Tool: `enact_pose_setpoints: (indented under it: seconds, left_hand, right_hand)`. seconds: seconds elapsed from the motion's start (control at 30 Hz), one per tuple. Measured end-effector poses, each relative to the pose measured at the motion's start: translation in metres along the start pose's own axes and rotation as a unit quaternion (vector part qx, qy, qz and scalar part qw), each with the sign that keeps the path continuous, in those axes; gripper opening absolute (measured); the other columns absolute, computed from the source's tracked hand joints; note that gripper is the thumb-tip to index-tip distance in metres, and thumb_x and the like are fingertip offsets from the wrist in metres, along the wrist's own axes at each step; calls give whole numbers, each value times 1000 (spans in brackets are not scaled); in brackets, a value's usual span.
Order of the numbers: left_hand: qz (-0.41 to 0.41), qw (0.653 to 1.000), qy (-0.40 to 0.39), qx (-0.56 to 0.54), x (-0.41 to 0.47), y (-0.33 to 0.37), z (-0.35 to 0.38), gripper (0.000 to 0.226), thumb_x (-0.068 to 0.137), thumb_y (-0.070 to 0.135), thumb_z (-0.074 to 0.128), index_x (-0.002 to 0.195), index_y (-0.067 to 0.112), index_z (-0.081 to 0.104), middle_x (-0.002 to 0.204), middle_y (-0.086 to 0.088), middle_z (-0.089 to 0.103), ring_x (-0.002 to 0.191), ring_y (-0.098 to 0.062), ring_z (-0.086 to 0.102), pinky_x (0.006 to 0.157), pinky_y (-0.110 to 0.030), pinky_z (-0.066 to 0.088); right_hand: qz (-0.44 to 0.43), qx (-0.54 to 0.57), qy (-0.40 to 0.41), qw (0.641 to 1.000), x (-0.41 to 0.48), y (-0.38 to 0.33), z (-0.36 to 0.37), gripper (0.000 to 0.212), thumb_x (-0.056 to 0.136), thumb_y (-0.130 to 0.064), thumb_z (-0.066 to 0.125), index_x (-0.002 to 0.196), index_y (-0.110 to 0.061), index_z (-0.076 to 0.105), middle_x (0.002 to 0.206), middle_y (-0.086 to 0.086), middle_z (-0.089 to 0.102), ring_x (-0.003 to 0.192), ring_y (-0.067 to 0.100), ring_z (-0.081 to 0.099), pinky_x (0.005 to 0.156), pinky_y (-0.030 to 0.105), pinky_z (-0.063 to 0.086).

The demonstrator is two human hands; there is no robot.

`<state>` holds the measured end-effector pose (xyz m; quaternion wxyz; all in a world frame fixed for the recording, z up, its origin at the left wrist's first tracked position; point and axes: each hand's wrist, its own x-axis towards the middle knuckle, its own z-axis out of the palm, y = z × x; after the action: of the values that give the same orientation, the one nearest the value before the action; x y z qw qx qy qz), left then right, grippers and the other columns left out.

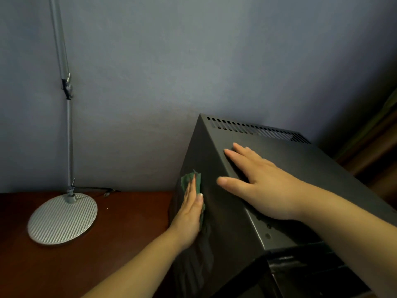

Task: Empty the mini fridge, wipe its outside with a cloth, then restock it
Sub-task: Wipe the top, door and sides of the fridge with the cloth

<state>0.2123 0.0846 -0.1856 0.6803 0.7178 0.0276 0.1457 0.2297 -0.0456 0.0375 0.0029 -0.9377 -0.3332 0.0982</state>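
A lamp (62,219) stands left of the mini fridge (225,211). Your flat left hand (189,214) presses the cloth (189,179) to its side, right hand (264,183) spread open on top

Dim, bluish, soft all over. Brightest patch is the wall (193,72) above the mini fridge (326,166); the frame corners fall dark, darkest to the fridge's right. Faint sheen on its top, left side in shadow. The lamp pole (69,136) left of it bows from wide-angle distortion.
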Motion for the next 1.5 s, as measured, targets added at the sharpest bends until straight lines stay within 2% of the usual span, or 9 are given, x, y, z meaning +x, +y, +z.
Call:
enact_pose_setpoints:
  seconds: [0.17,0.37,0.53,0.7,1.0,1.2,1.33,1.43,1.5]
  left_hand:
    - [-9,1000,-25,-10,-47,5,14,50,96,57,25,140,61,1,153,40,-11,146,15,-14,126,-30,-4]
    - [56,998,-31,3,-36,50,12,54,89,67,22,138,64,-1,148,47,-10,145,16,-15,118,-13,-6]
    - [13,1000,1,-28,-12,18,6,47,97,58,27,137,65,4,155,37,-3,149,10,-9,128,-36,0]
    - [-52,998,-17,-38,-65,6,24,51,94,62,26,138,67,1,162,31,-11,146,14,-12,127,-36,-2]
    - [69,997,-17,-11,-38,74,16,48,101,51,22,143,61,0,159,35,-9,147,12,-14,125,-29,-5]
    - [20,1000,4,17,-42,33,16,49,99,58,21,144,58,0,155,40,-10,147,13,-13,127,-39,-2]
    - [28,999,-2,22,-82,38,30,54,100,57,21,150,53,0,153,48,-10,147,12,-14,126,-28,-5]
    - [87,996,-14,24,-97,69,33,53,105,50,20,153,48,0,157,44,-9,149,7,-16,123,-20,-7]
    - [135,990,-15,28,-94,90,33,56,104,51,19,157,43,1,163,33,-8,151,1,-15,123,-28,-4]
  right_hand:
    - [0,-6,10,1000,4,2,7,84,88,-79,28,159,-42,0,167,-18,-6,153,5,-9,126,43,4]
    - [-1,33,45,998,2,2,11,96,76,-85,20,159,-40,6,167,-19,-1,153,3,-4,126,40,7]
    - [6,37,52,998,-2,-1,10,84,88,-78,31,160,-39,10,167,-19,3,153,4,0,126,37,8]
    - [10,36,54,998,-4,-1,11,82,89,-77,30,160,-39,12,167,-18,5,153,5,2,126,40,10]
    - [8,86,81,993,-4,0,13,69,96,-67,23,159,-39,17,166,-19,10,151,-1,7,126,38,10]
    - [2,72,87,994,-7,-1,14,69,96,-68,22,158,-38,19,166,-18,12,152,1,9,125,37,12]
    - [-5,82,102,991,-7,4,15,61,101,-59,24,159,-36,21,166,-17,16,151,0,11,122,28,11]
    - [-2,123,135,983,-6,7,17,56,104,-53,24,157,-35,27,163,-18,24,148,0,19,112,18,16]
    - [-3,173,177,969,-5,9,19,52,106,-49,26,154,-32,36,158,-16,35,145,2,28,108,17,19]
